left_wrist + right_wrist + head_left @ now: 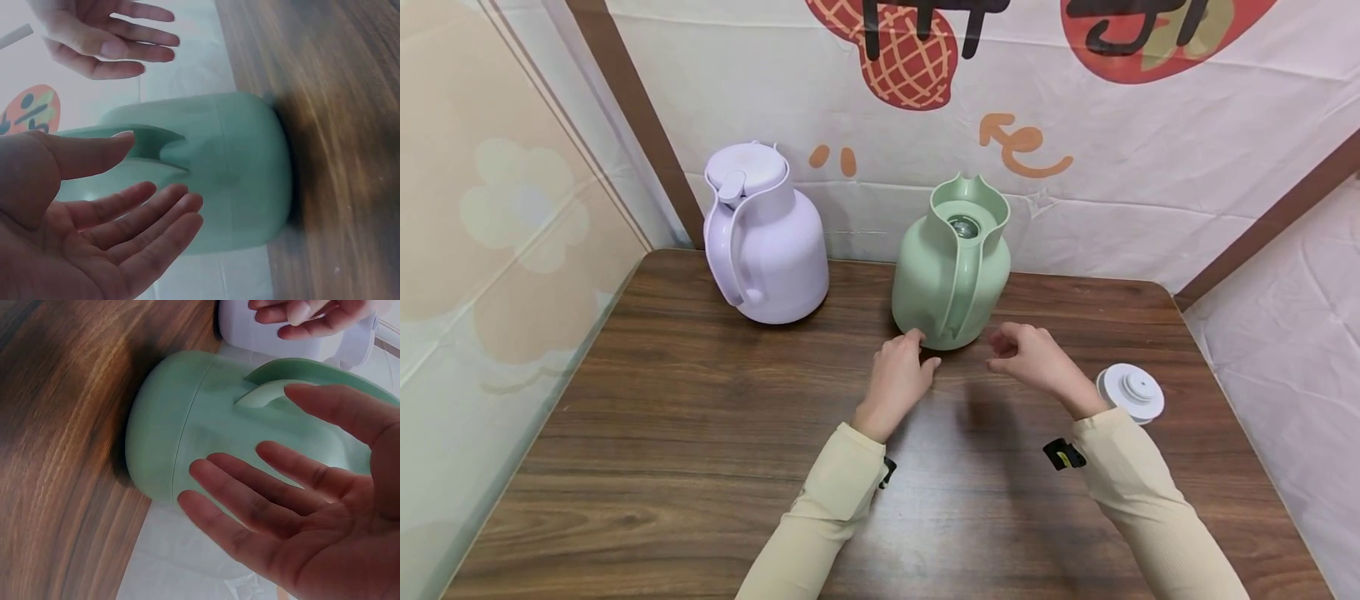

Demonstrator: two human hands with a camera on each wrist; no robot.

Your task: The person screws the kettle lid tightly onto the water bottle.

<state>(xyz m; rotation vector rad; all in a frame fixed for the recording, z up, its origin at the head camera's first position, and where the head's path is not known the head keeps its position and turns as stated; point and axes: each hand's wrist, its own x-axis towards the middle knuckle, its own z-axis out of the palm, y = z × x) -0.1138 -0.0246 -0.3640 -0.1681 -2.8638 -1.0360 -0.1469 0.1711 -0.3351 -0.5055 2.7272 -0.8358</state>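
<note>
A green thermos jug (pixel 917 275) stands upright on the table with its top uncovered, the round inner mouth showing and its handle facing me. My left hand (pixel 898 375) is at the lower left of the jug, fingers relaxed and holding nothing. On the other side, my right hand (pixel 1033 358) hovers near the jug's lower right with loosely bent fingers, also holding nothing. Both wrist views show the spread fingers beside the green body. A white round lid (pixel 1131 392) lies on the table to the right, just past my right wrist.
A lilac thermos jug (pixel 786 258) with its lid on stands at the back left of the wooden table (pixel 700 450). Behind the table's back edge hangs a printed cloth (pixel 880 217); further cloth panels flank both sides.
</note>
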